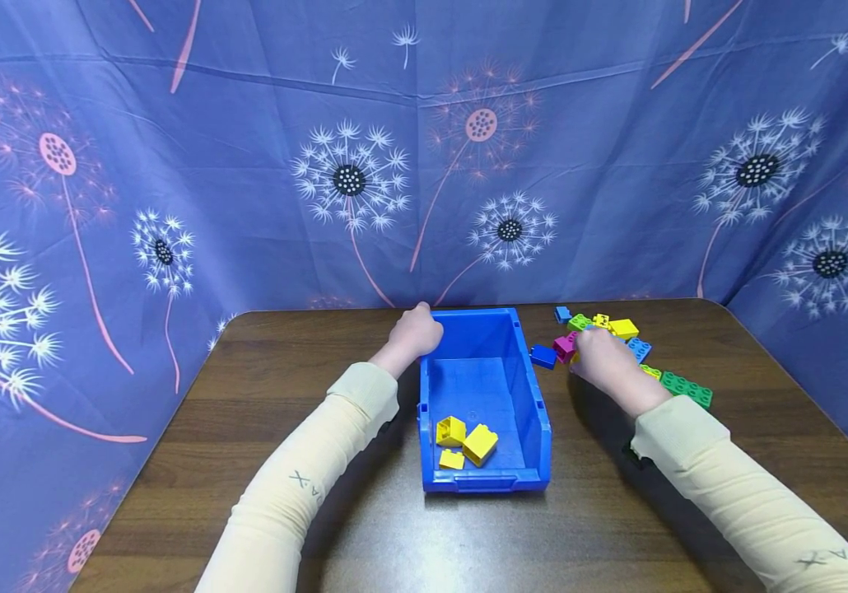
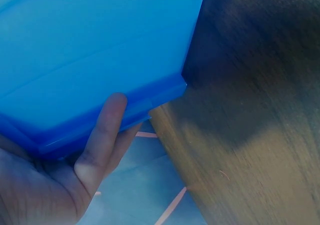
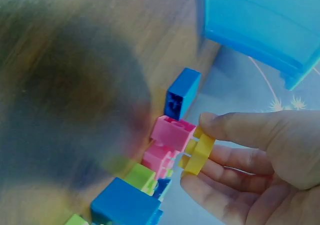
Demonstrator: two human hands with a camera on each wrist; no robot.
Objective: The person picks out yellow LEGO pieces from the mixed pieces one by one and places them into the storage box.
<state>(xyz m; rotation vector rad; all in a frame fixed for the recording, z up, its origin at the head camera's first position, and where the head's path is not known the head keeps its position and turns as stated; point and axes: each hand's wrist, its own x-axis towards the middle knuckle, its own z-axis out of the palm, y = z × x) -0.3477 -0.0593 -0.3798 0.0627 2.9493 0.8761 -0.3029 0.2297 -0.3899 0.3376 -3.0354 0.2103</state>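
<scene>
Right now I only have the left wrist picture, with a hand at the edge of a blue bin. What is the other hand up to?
Observer: The right hand is pinching a small yellow brick between thumb and fingers.
Visitor: Oh, toy bricks! Is anything inside the bin yet?
Observer: Yes, the head view shows three yellow bricks in it, at the end nearest the person.
Visitor: And are more bricks lying about?
Observer: Yes, a loose group lies on the table to the right of the bin, including a long green brick.
</scene>
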